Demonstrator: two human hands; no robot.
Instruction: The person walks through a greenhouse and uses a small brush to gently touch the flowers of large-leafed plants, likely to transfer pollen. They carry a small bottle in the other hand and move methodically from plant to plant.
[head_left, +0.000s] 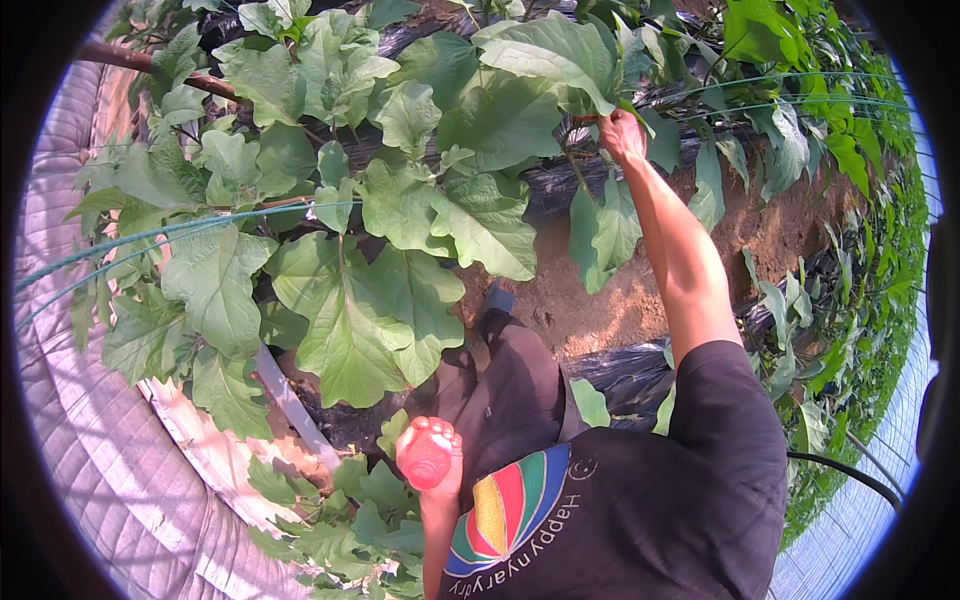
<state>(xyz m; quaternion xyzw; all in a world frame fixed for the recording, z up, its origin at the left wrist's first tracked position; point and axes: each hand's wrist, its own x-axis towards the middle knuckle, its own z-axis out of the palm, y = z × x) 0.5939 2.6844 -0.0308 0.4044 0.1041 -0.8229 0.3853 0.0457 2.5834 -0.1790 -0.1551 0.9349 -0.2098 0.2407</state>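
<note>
My left hand (454, 454) is wrapped around a small translucent red container (427, 463), held low in front of my shirt. Out to the upper right, my right hand (624, 136) reaches in among the eggplant leaves (555, 56). Its fingers are pinched together, and a thin orange-red object (586, 118) shows at their tips; leaves partly hide it, and I cannot tell what it is. A broad leaf hangs just above that hand. Large lobed leaves (349, 322) of the eggplant row spread before me on the left.
Green twine (150, 234) crosses the plants at left, and more strings (795, 97) run at right. A brown pole (150, 61) enters upper left. Black plastic mulch (626, 382) borders bare soil (592, 311). A quilted cover (82, 420) lines the left; a grey slat (296, 409) leans nearby.
</note>
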